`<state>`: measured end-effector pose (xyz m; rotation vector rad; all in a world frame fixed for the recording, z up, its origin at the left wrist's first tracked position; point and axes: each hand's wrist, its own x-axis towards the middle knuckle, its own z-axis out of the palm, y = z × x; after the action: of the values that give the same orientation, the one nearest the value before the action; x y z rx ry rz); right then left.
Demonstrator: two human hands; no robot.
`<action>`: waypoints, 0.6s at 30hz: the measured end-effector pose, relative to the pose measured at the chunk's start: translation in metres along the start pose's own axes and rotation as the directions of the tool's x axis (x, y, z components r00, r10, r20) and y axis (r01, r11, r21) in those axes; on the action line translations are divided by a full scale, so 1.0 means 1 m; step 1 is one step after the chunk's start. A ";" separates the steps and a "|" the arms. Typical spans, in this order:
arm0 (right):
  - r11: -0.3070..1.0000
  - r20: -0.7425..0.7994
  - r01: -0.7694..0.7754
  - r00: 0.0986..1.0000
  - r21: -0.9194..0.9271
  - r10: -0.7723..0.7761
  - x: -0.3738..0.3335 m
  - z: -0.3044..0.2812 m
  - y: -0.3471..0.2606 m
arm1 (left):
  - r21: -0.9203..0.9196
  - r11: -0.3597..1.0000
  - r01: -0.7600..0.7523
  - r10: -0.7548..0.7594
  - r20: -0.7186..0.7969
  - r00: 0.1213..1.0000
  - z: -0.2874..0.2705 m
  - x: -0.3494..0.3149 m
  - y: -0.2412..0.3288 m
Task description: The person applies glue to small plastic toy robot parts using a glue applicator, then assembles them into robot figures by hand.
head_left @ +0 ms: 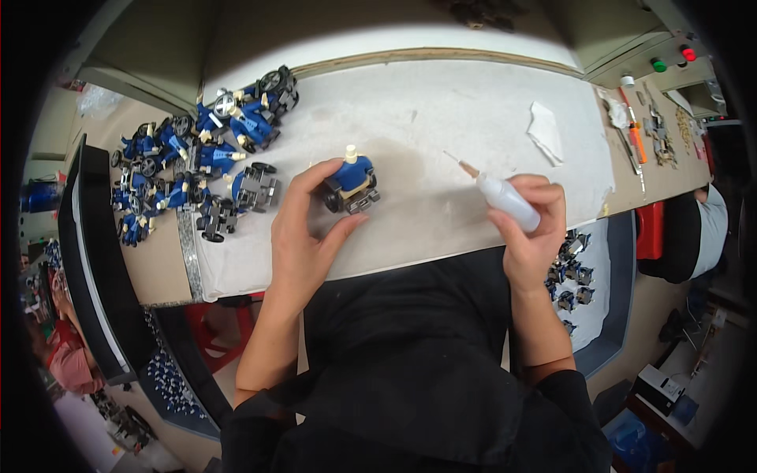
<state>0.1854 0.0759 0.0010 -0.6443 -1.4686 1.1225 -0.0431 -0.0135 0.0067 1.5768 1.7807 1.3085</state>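
Note:
My left hand (301, 232) curves around a small toy figure (352, 173) with a blue body and cream head, seated on a dark wheeled base. Its index finger reaches the figure's left side and the thumb lies near the base. The toy stands upright on the pale work surface (426, 229). In my right hand (530, 236) is a small white translucent squeeze bottle (505, 201), gripped between thumb and fingers. The bottle's thin needle tip (453, 156) points up and left, apart from the toy.
Several similar blue toys with black wheels (189, 173) are heaped on the left. A crumpled white tissue (544, 132) lies at the right, before an orange-handled tool (637, 146). Below the right table edge, a blue-grey bin (619, 315) holds small dark parts. A person (71, 363) sits far left.

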 end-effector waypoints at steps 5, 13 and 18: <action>0.985 -0.020 -0.167 0.986 -0.052 0.166 0.039 -0.020 -0.003 | 0.125 0.986 -0.106 0.101 0.042 0.994 -0.006 0.020 0.014; 0.970 0.194 -0.166 0.960 -0.179 0.201 0.114 -0.006 0.011 | -0.046 0.998 -0.048 0.049 0.029 0.998 -0.004 0.011 0.017; 0.673 0.224 0.136 0.974 -0.727 0.045 0.198 0.010 0.061 | -0.023 0.999 -0.048 0.050 0.080 0.996 0.002 0.017 0.018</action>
<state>0.1186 0.2697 0.0334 -1.0534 -2.1530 0.5138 -0.0360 0.0017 0.0256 1.6479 1.6843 1.2634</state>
